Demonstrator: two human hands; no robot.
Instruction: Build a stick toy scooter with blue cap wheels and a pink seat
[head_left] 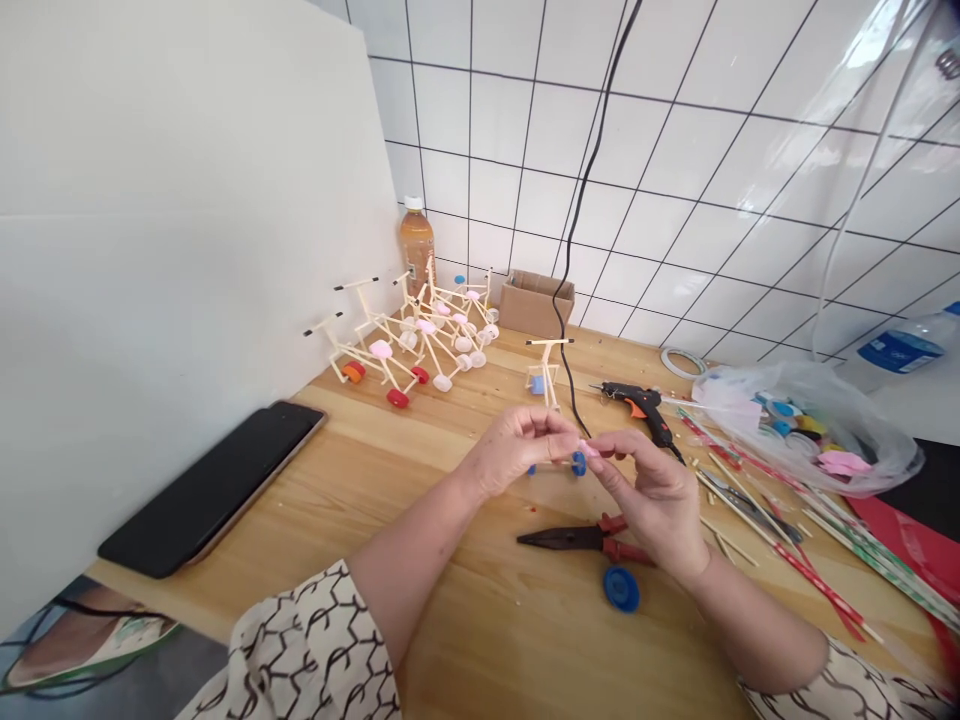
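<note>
My left hand (523,450) and my right hand (660,498) meet above the table, both with fingers pinched. Between their fingertips is a small pink piece (586,449), soft-looking, perhaps clay or foam; its full shape is partly covered. Just behind and below my hands stands a little tricycle model (550,372) made of wooden sticks, with blue wheels (578,464) and black handle ends. My hands hide its middle. Under my right hand lie red-handled pliers (570,538), and a blue bottle cap (621,590) lies nearer to me.
Several stick tricycles (381,350) with pink seats stand at the back left, by a drink bottle (417,243) and a cardboard box (535,302). A glue gun (641,408), scissors (750,505), sticks and a plastic bag (892,450) of caps lie right. A phone (214,488) lies left.
</note>
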